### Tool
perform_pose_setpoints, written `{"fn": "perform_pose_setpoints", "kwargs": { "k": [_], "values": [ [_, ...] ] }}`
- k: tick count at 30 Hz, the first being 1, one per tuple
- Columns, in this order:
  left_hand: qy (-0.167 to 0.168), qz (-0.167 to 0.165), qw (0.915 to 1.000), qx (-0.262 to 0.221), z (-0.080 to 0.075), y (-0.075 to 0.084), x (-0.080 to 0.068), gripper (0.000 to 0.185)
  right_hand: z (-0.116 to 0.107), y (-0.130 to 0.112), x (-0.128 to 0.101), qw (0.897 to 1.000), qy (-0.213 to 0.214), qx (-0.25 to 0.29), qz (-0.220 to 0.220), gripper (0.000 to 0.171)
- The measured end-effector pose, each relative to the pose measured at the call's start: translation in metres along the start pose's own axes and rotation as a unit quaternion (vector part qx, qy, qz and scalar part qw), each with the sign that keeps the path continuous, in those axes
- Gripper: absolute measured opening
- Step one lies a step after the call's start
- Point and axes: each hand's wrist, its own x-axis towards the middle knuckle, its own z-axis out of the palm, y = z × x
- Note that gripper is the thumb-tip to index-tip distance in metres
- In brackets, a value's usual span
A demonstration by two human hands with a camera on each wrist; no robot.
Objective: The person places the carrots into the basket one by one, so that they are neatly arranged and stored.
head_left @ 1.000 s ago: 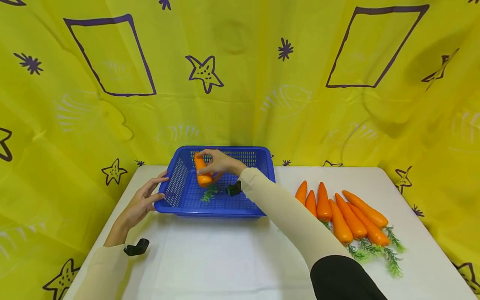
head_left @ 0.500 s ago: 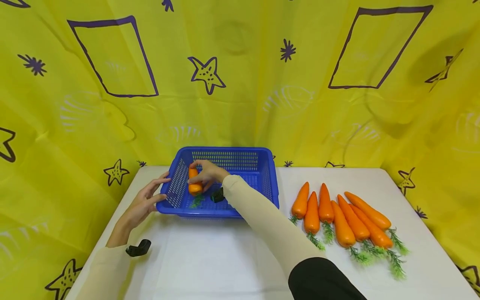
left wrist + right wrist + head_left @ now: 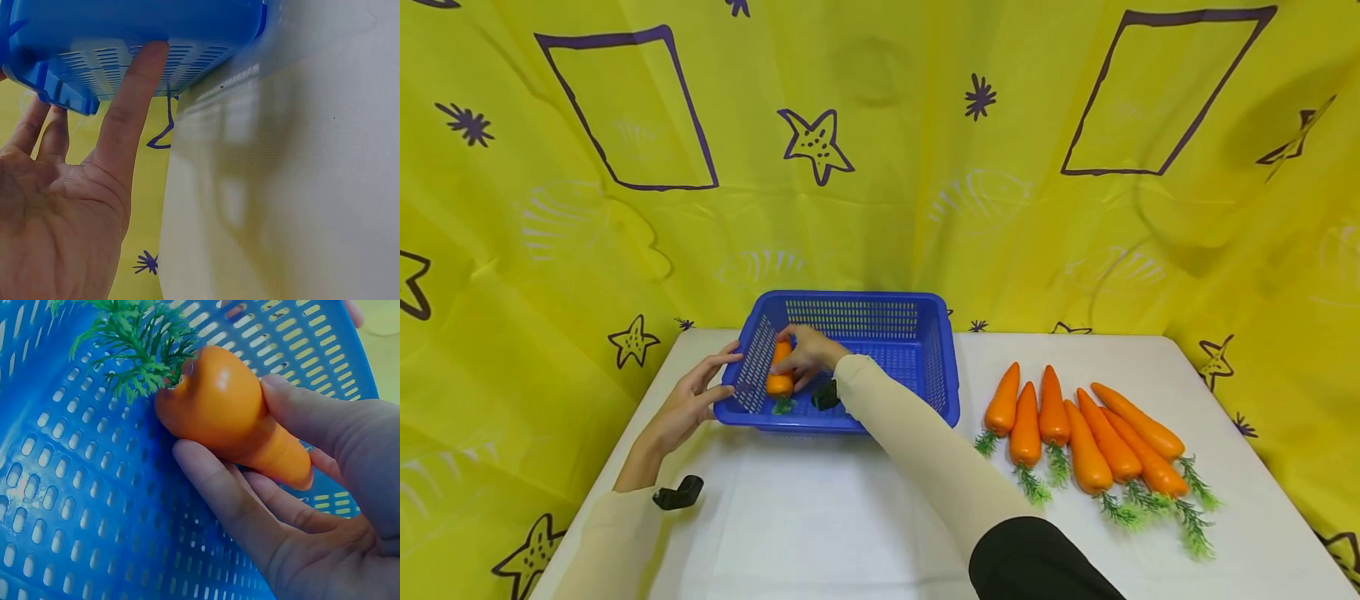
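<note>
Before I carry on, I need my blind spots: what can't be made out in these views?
Head: part of the held carrot, covered by the right hand.
Head: part of the floor and front rim of the blue basket, behind the right sleeve.
Left wrist: some fingertips of the left hand, hidden by the basket's rim.
Right wrist: the carrot's far side, turned from the camera, so floor contact can't be told.

A hand (image 3: 340, 547) holds a carrot (image 3: 219, 400)

The thumb (image 3: 306, 415) is on one side of the orange carrot, and the fingers (image 3: 215, 481) are on the other. Green leaves (image 3: 134, 353) stick out of its fat end. The thin end points toward the hand. Behind it is a blue basket (image 3: 94, 447) with lots of little holes. Some yellow (image 3: 386, 344) shows in the top right corner.
</note>
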Motion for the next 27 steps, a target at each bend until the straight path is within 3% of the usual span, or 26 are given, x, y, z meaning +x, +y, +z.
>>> {"fn": "perform_pose_setpoints", "kwargs": {
  "k": [14, 27],
  "values": [
    [-0.002, 0.010, 0.9999, 0.003, -0.0004, -0.0009, 0.0014, 0.050, 0.0050, 0.0047, 0.0009, 1.000, 0.014, 0.009, 0.002, 0.062],
    [0.000, 0.007, 0.9999, 0.015, -0.0002, 0.0006, 0.0015, 0.050, 0.0011, 0.0043, 0.0025, 1.000, -0.010, -0.007, 0.001, 0.064]
  ]
}}
